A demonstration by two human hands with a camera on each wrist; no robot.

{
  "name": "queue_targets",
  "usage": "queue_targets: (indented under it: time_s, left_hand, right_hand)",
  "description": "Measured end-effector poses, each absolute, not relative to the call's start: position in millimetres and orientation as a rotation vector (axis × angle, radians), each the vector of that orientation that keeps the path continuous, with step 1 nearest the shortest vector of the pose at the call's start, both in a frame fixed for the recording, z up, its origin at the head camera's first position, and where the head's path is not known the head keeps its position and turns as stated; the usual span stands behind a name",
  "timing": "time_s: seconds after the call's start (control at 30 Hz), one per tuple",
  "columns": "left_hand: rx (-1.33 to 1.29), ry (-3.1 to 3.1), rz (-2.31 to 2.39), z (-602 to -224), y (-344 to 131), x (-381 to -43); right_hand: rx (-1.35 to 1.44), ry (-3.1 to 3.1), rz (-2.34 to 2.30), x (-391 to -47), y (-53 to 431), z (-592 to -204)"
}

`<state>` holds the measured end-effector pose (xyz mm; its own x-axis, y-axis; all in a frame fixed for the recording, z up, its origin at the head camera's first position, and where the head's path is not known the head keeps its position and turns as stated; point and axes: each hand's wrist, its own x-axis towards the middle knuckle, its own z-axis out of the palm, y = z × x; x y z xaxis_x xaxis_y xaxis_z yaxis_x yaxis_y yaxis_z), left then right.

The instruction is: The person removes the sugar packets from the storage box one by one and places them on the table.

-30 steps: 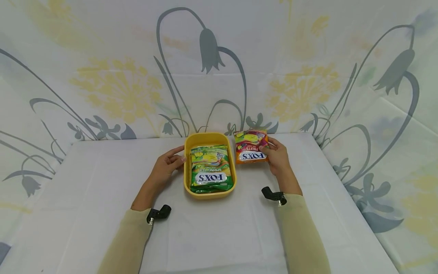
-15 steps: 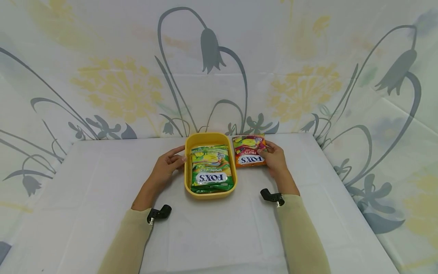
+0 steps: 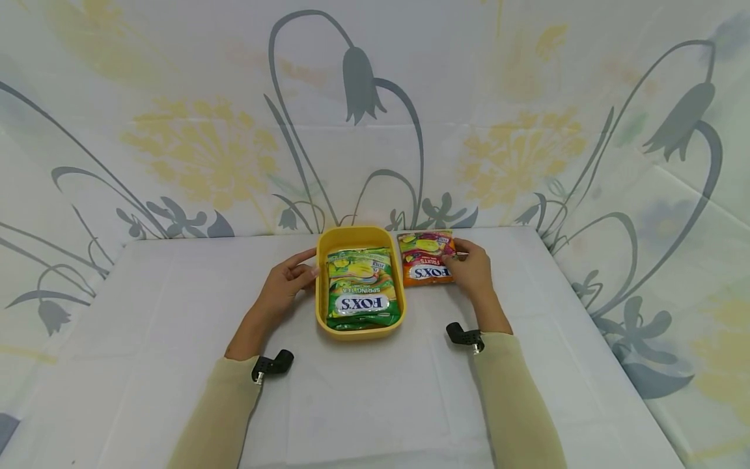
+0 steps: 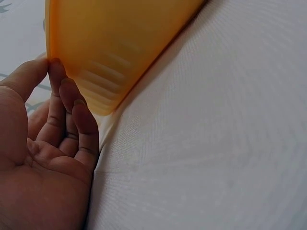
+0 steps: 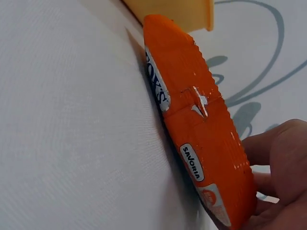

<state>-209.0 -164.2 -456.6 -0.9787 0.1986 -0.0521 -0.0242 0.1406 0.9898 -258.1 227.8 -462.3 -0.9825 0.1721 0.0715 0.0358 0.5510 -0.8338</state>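
Observation:
A yellow plastic tub (image 3: 361,335) stands on the white-covered table, with a green candy bag (image 3: 362,280) labelled "Spring Tea" lying inside it. At the tub's left side my left hand (image 3: 286,284) pinches the rim between thumb and fingers; the tub's outer wall (image 4: 115,38) fills the top of the left wrist view. To the right of the tub, an orange and red candy bag (image 3: 423,251) labelled "Fruits" lies flat on the table. My right hand (image 3: 474,270) grips its right edge, thumb on top. The right wrist view shows the bag's orange end (image 5: 192,110) low against the cloth.
White cloth (image 3: 375,397) covers the table in front of the tub. Behind it rises a flower-printed fabric backdrop (image 3: 234,78). Black wrist cameras (image 3: 273,366) are strapped over both sleeves (image 3: 518,397).
My right hand has brought the fruit candy bag slightly left and down, flat beside the tub. In the last half second almost nothing has moved; my left hand stays at the rim.

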Motion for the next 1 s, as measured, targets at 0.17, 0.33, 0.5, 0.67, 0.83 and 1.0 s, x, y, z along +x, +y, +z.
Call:
queue_targets:
  time_s: [0.17,0.33,0.5,0.67,0.83,1.0]
  left_hand:
    - [0.179,2.268,1.939,-458,-164,-210]
    - [0.176,2.281,1.930,-457,-163,-211]
    - [0.182,2.285,1.931,-457,-164,-210]
    - [0.188,2.276,1.937,-456,-163,-209]
    - [0.186,2.252,1.954,-456,-164,-210]
    - [0.172,2.251,1.945,-455,-164,-210]
  right_hand:
    - [-0.178,-2.614,1.380,-256,228,-454]
    - [-0.127,-2.559,1.406,-253,225,-442]
    - [-0.032,-2.532,1.451,-247,220,-428]
    - [0.010,-2.516,1.507,-240,211,-413]
    - [0.013,-2.563,1.513,-232,200,-400]
    - [0.072,-2.615,1.495,-227,189,-392]
